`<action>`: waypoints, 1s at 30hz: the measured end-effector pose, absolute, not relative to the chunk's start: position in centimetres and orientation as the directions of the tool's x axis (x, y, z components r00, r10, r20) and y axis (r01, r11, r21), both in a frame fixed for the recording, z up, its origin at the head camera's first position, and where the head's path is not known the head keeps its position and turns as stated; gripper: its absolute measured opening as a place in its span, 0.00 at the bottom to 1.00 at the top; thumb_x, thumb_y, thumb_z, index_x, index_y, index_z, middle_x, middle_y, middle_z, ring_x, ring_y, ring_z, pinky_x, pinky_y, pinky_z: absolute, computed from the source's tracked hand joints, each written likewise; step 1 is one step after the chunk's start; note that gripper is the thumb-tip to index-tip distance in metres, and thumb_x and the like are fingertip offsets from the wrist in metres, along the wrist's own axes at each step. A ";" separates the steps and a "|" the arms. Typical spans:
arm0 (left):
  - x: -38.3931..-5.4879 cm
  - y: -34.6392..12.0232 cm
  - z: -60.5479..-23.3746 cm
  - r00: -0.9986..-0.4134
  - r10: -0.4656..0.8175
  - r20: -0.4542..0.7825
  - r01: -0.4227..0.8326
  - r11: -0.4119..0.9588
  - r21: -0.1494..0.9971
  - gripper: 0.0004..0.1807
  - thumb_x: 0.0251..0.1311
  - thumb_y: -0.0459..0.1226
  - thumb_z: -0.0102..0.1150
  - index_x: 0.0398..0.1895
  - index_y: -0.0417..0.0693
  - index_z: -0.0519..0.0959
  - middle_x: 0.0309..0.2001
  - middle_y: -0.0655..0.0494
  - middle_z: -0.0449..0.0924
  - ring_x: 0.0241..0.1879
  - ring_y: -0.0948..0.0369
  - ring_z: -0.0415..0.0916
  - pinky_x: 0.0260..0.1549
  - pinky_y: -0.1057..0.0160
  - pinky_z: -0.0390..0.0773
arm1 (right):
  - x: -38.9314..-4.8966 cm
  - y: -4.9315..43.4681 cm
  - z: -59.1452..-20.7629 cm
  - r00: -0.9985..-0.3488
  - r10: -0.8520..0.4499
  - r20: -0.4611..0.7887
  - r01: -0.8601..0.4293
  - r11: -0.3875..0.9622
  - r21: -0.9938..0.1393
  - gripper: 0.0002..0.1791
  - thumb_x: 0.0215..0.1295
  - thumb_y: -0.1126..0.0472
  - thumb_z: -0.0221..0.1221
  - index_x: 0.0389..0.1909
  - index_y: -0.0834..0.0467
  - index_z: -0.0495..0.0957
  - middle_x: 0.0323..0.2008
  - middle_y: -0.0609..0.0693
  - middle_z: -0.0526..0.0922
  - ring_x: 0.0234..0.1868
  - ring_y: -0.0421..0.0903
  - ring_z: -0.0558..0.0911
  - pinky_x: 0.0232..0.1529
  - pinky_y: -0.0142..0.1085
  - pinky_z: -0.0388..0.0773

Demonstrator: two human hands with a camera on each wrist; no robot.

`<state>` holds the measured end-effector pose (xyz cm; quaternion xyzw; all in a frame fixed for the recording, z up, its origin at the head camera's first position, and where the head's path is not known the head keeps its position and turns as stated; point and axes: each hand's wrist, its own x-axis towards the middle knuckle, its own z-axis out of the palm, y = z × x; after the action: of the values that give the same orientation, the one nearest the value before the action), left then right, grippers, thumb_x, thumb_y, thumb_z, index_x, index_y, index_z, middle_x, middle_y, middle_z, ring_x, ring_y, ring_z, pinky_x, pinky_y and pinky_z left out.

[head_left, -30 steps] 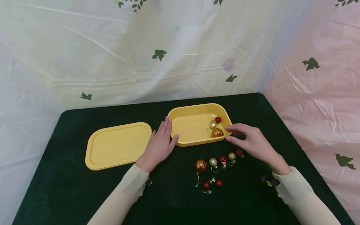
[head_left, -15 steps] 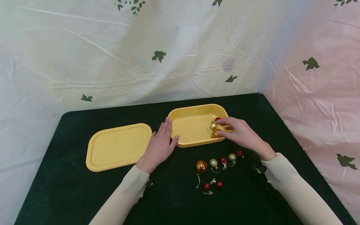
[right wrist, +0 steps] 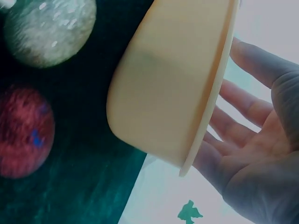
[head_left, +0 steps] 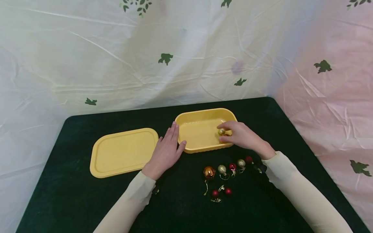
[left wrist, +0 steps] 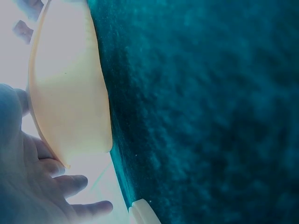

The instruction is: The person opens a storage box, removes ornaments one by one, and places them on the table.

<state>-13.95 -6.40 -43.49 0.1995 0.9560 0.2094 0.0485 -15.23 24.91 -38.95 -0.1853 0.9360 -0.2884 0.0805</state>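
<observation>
A yellow plastic box (head_left: 198, 149) stands on the dark green table. My left hand (head_left: 165, 152) lies with straight fingers along its left end, fingertips at the rim; in the left wrist view the fingers (left wrist: 70, 184) spread beside the box wall (left wrist: 72, 102). My right hand (head_left: 242, 134) reaches over the box's right end. Its thumb and forefinger stand apart on either side of a small gold bauble (head_left: 221, 131) inside. An amber bauble in there is mostly covered by the thumb, and a red one is hidden by the hand. In the right wrist view the fingers (right wrist: 243, 105) curve over the rim.
In front of the box lie an amber bauble (head_left: 209, 172), two glittery gold ones, the nearer-left one (head_left: 221, 169) with a string loop, and several red baubles (head_left: 228, 191). A yellow lid (head_left: 123, 153) lies flat left of my left hand. Patterned cloth (head_left: 131, 64) hangs behind.
My right hand has moved left, from the box's right rim to inside over the baubles, covering the red one and most of the amber one. The left hand stays at the rim.
</observation>
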 end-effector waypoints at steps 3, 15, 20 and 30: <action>-13.9 -6.4 -43.5 -0.916 0.402 -0.012 0.360 0.833 0.420 0.41 0.80 0.56 0.41 0.84 0.44 0.44 0.84 0.52 0.36 0.81 0.49 0.46 0.72 0.35 0.56 | -15.3 24.6 -39.3 -0.916 -0.393 -0.079 -0.271 0.751 -0.602 0.26 0.66 0.55 0.71 0.62 0.63 0.81 0.55 0.58 0.84 0.52 0.54 0.82 0.52 0.51 0.80; -13.9 -6.3 -43.5 -0.915 0.403 -0.018 0.360 0.835 0.416 0.42 0.80 0.55 0.41 0.84 0.44 0.43 0.84 0.52 0.36 0.81 0.49 0.46 0.72 0.35 0.57 | -16.0 23.9 -40.3 -0.901 -0.423 -0.095 -0.260 0.704 -0.660 0.26 0.65 0.56 0.72 0.61 0.61 0.81 0.51 0.52 0.85 0.51 0.50 0.83 0.55 0.50 0.80; -13.9 -6.4 -43.4 -0.915 0.402 -0.016 0.359 0.834 0.419 0.42 0.80 0.55 0.42 0.85 0.44 0.44 0.84 0.52 0.36 0.81 0.49 0.46 0.72 0.35 0.57 | -16.3 23.9 -40.3 -0.893 -0.434 -0.117 -0.255 0.705 -0.662 0.26 0.65 0.57 0.71 0.61 0.62 0.81 0.51 0.53 0.84 0.50 0.50 0.82 0.54 0.50 0.80; -13.8 -6.4 -43.4 -0.917 0.398 -0.020 0.353 0.836 0.420 0.42 0.80 0.56 0.41 0.85 0.44 0.43 0.85 0.52 0.36 0.81 0.49 0.46 0.72 0.35 0.56 | -16.6 23.9 -40.6 -0.888 -0.448 -0.102 -0.290 0.719 -0.632 0.20 0.67 0.61 0.70 0.58 0.62 0.83 0.51 0.53 0.85 0.49 0.50 0.81 0.55 0.51 0.78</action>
<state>-13.84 -6.36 -43.43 0.1962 0.9566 0.2088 0.0534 -16.57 23.89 -40.64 -0.2009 0.9186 -0.3166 0.1247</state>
